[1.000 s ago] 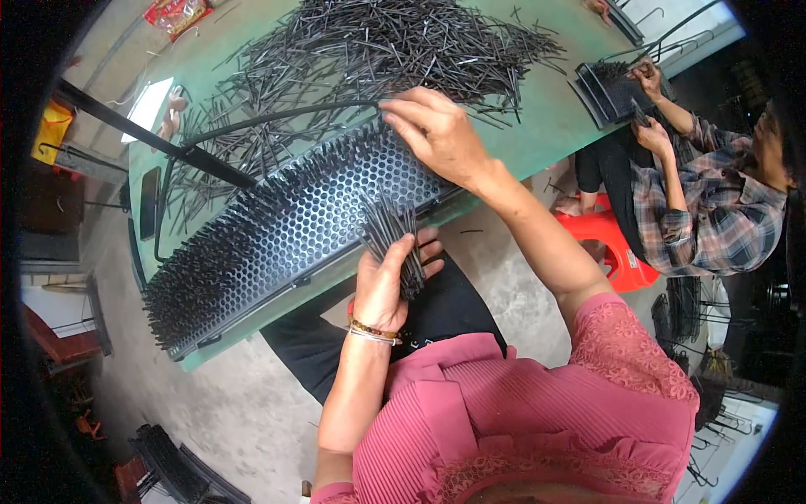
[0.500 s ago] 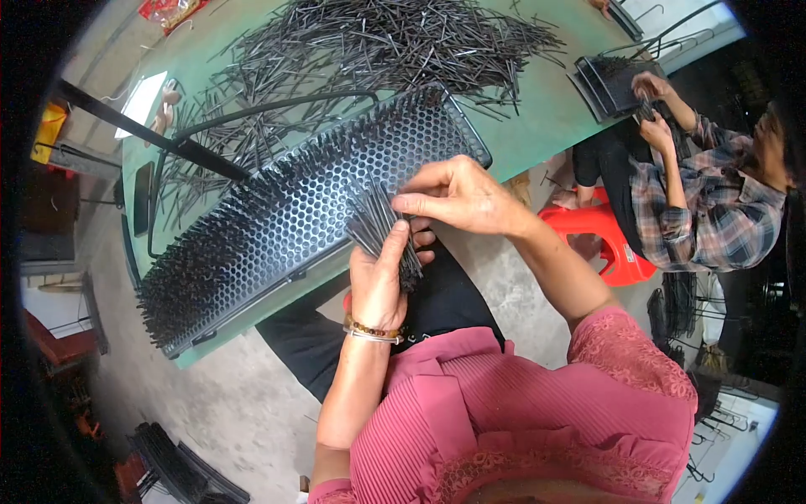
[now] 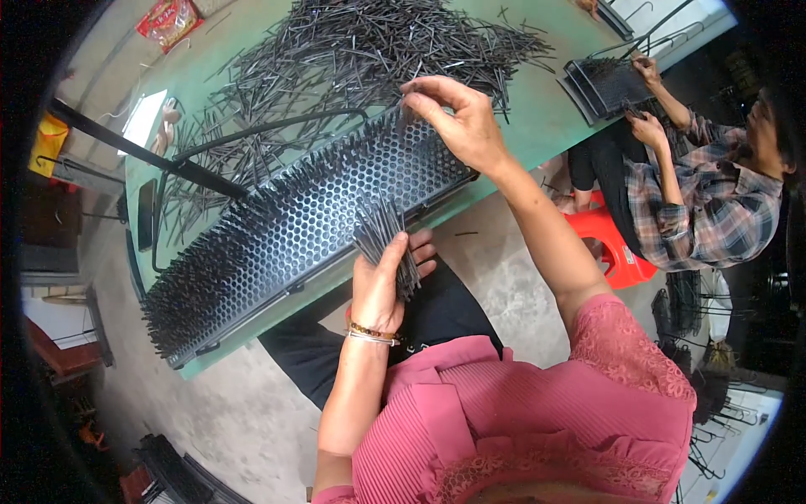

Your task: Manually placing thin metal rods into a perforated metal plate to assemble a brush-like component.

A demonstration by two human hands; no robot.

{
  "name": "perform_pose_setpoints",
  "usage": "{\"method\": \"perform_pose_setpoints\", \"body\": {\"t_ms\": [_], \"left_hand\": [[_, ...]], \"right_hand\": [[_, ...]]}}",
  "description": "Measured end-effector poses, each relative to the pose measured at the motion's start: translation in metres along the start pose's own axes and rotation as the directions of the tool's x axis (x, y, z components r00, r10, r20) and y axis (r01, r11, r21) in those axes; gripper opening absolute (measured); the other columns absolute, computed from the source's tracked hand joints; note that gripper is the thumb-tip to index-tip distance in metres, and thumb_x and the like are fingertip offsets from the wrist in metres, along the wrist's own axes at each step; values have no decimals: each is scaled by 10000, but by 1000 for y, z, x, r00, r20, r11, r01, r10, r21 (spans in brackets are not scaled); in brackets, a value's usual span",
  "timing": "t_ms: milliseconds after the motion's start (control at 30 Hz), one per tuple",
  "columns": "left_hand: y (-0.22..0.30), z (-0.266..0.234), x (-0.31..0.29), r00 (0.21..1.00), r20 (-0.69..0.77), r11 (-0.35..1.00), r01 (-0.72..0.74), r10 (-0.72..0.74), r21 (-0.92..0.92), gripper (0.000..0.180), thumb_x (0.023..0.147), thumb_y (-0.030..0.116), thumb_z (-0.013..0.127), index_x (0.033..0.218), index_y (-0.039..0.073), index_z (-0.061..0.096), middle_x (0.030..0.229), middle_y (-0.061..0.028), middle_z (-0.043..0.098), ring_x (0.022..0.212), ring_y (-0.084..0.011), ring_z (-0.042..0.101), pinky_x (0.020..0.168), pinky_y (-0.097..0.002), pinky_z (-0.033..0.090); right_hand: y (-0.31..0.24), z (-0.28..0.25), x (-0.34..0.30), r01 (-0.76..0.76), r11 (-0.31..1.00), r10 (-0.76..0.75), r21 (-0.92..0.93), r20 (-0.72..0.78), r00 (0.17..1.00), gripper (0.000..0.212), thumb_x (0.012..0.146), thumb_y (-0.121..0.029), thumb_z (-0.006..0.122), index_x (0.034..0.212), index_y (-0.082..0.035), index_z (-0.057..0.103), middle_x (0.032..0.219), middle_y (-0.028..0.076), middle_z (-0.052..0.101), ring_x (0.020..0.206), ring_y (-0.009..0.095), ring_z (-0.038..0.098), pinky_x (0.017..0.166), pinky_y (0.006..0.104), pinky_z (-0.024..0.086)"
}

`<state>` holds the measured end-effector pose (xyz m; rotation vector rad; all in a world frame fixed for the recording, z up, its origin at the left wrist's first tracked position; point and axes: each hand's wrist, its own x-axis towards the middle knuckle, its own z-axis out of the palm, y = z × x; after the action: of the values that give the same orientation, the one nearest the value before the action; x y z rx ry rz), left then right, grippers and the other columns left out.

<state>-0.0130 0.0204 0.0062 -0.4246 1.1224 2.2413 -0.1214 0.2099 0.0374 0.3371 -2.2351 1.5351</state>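
My left hand (image 3: 379, 281) is closed around a bundle of thin black sticks (image 3: 379, 228), its thumb pressed across them and their ends fanning out at the top. Beyond it lies a long black tray (image 3: 315, 220) with a honeycomb of holes, slanting across the table edge. Upright sticks (image 3: 201, 273) crowd its left end and line its far side. Over the tray's far right part, my right hand (image 3: 472, 126) has thumb and forefinger pinched together near the far row. Whatever is between those fingertips blends into the dark sticks and is too small to make out.
A large heap of loose black sticks (image 3: 403, 46) covers the back of the green table (image 3: 537, 126). A black bar (image 3: 151, 149) and a bent rod handle cross the tray's left side. At right, a person in a plaid shirt (image 3: 714, 202) works at another tray (image 3: 600, 84), by a red stool (image 3: 617, 252).
My right hand has left the bundle and moved up and away to the tray's far row. The left hand keeps its hold on the sticks, nearly in place.
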Motion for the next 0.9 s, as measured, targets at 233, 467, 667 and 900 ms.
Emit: {"method": "perform_pose_setpoints", "body": {"t_ms": [233,467,667,900], "left_hand": [[0,-1,-2,1000,5,999,-5,5,37,276,911,172,545,1104,-23,521,1009,-156,632,819,-195,634,661,-309,560],[0,-4,0,1000,14,1000,6,-6,22,278,903,188,559,1096,-11,535,1006,-152,636,814,-181,631,652,-301,560],[1,-3,-2,1000,19,1000,3,-3,15,273,893,192,572,1080,-5,545,986,-152,645,778,-176,639,634,-290,559],[1,-5,-2,1000,24,998,-15,14,54,274,891,182,574,1084,-10,547,978,-148,649,761,-169,639,627,-282,555]], "right_hand": [[13,3,12,-9,992,0,122,70,998,182,892,-91,576,1029,23,615,921,67,665,850,124,638,757,244,519],[16,8,12,-38,990,31,132,55,998,181,894,-89,573,1024,31,614,931,69,664,851,126,636,751,247,525],[20,14,1,96,992,-93,-77,41,995,173,850,-100,627,982,9,651,915,68,675,811,112,632,714,242,507],[14,25,-10,199,964,-205,-178,-19,979,242,790,-57,674,1030,-39,651,906,91,670,766,157,642,675,276,515]]}}
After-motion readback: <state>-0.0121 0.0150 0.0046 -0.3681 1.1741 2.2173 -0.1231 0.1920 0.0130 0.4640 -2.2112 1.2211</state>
